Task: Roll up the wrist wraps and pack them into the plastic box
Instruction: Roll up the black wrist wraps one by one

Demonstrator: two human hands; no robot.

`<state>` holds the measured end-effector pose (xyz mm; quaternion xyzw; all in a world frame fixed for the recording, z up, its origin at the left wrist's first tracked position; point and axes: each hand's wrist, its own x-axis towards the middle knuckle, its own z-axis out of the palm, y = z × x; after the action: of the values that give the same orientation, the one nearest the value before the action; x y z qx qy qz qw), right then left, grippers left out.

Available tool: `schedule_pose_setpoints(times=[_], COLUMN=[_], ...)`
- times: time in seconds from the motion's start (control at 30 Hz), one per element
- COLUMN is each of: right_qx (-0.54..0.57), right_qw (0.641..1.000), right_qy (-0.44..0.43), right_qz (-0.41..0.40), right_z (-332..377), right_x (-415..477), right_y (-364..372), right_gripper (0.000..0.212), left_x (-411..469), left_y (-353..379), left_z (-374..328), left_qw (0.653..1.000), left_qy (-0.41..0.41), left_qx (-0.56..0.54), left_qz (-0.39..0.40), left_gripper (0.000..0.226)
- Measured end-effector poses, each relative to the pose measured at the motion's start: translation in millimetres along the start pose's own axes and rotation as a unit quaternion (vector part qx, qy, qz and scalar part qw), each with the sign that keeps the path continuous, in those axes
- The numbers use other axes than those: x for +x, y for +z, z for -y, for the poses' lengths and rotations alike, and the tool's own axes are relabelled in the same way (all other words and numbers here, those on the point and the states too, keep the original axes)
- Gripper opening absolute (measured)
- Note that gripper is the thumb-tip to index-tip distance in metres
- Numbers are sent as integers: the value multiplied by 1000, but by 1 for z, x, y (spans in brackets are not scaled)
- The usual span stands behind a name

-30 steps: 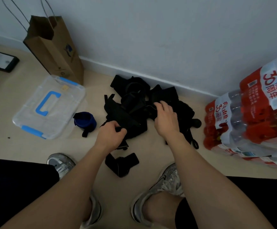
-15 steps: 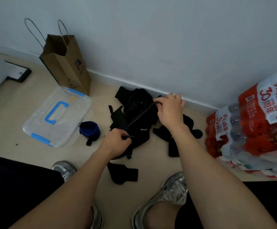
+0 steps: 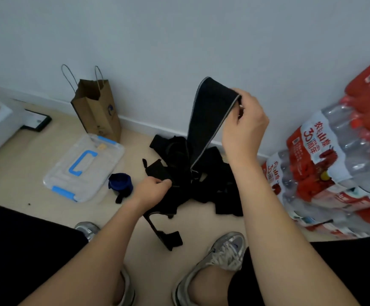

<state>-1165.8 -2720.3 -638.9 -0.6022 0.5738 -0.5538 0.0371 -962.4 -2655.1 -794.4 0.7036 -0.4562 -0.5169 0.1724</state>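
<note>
Nearest you, a loose black fabric strap end (image 3: pixel 170 239) lies on the beige floor (image 3: pixel 36 164) between your shoes. Your left hand (image 3: pixel 152 191) pinches the low end of the long black elastic wrist wrap with pale grey edging (image 3: pixel 208 122), anchoring it at the soft tangled pile of black wraps (image 3: pixel 201 180), probably so it pulls free straight. Your right hand (image 3: pixel 244 127) grips its upper end, lifted taut. A rolled blue wrap (image 3: pixel 120 184) sits just left of the pile. Farther left, the clear plastic box with blue handle and latches (image 3: pixel 84 166) lies lidded.
</note>
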Motion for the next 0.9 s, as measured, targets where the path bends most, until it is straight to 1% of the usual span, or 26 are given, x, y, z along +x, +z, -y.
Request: schedule_pose_setpoints(times=[0.07, 0.1, 0.2, 0.23, 0.3, 0.33, 0.4, 0.43, 0.47, 0.5, 0.53, 0.57, 0.6, 0.63, 0.67, 0.7, 0.73, 0.77, 0.83, 0.9], right_qx=[7, 11, 52, 83, 168, 214, 294, 335, 380, 428, 474, 514, 544, 559, 559, 551, 541, 538, 555, 595], right_qw=[1000, 1000, 992, 984, 960, 944, 906, 883, 853, 818, 781, 746, 718, 705, 707, 715, 722, 723, 704, 663], right_qy=[6, 10, 43, 65, 119, 145, 185, 204, 227, 255, 285, 314, 337, 350, 357, 360, 366, 378, 407, 437], right_qz=[-8, 5, 110, 143, 189, 207, 240, 259, 276, 287, 290, 285, 274, 260, 246, 237, 227, 214, 174, 122], right_z=[0, -1, -3, -3, 0, 0, 0, 0, 1, 1, 3, 5, 8, 11, 15, 17, 19, 21, 22, 20], right_x=[-2, -4, -11, -14, -19, -22, -30, -34, -38, -41, -44, -46, -49, -53, -56, -60, -63, -64, -61, -53], right_y=[-6, -7, -12, -14, -18, -19, -20, -21, -20, -20, -20, -19, -19, -18, -17, -16, -14, -13, -13, -12], right_gripper=[30, 31, 29, 29, 30, 29, 26, 28, 33, 39, 43, 45, 42, 36, 33, 35, 40, 45, 48, 47], left_x=[-6, -9, -16, -18, -25, -29, -36, -39, -42, -44, -46, -47, -49, -50, -51, -51, -51, -50, -49, -48], left_y=[-7, -11, -22, -25, -29, -31, -32, -32, -32, -30, -27, -24, -21, -17, -14, -10, -8, -6, -5, -5], left_z=[1, 2, 0, -3, -11, -16, -21, -22, -23, -22, -22, -21, -19, -17, -15, -12, -9, -6, 0, 7], left_qw=[998, 997, 995, 995, 995, 995, 994, 992, 989, 985, 981, 978, 976, 976, 975, 974, 974, 975, 979, 982], left_qy=[-17, -17, 28, 48, 73, 81, 107, 123, 142, 164, 180, 189, 190, 187, 180, 170, 154, 137, 118, 110], left_qx=[-26, -36, -38, -29, -13, -16, -25, -17, -12, -16, -31, -46, -56, -56, -53, -53, -59, -66, -57, -19], left_qz=[-49, -70, -89, -87, -73, -57, -1, 24, 44, 56, 65, 74, 85, 101, 120, 140, 154, 160, 156, 152], left_gripper=[44, 43, 37, 36, 22, 29, 68, 86, 97, 97, 89, 75, 60, 48, 35, 23, 14, 13, 15, 18])
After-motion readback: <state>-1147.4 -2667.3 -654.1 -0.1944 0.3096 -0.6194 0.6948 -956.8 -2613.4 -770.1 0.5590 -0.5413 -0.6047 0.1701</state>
